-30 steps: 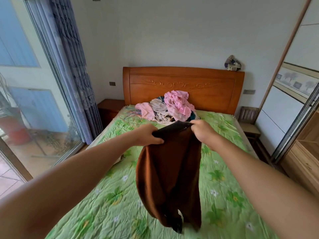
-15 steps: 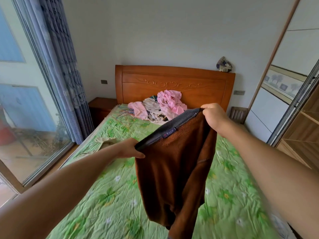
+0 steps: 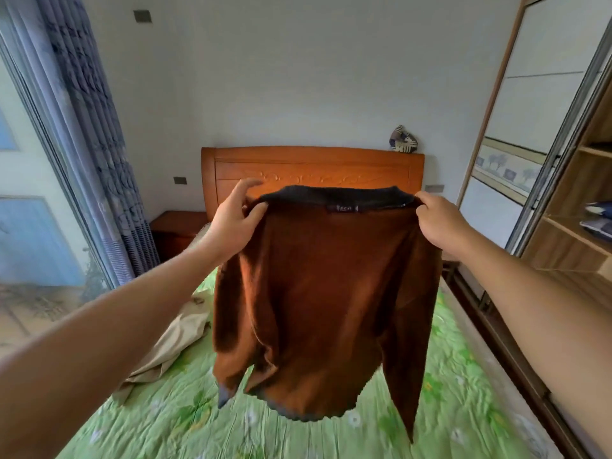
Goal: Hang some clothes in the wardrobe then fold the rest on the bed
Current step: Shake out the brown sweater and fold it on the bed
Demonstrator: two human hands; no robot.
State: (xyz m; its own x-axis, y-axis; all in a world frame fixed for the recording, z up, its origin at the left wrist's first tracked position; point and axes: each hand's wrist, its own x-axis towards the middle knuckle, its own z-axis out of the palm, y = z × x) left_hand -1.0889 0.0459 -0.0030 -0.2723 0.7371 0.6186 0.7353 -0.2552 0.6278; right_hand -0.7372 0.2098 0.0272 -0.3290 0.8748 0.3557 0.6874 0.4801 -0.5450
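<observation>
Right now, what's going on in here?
A person is holding a brown top up by its dark collar above the bed. The left hand pinches one end of the collar and the right hand grips the other, so the top hangs spread out with its sleeves dangling. It is neither hung nor folded yet. A beige garment lies crumpled on the bed's left side, and the wardrobe stands open on the right.

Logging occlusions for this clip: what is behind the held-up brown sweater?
Above its collar the wooden headboard shows; below its hem, the green bedspread. The brown sweater, held by the left hand and right hand, covers the bed's middle, so anything lying there is hidden.
</observation>
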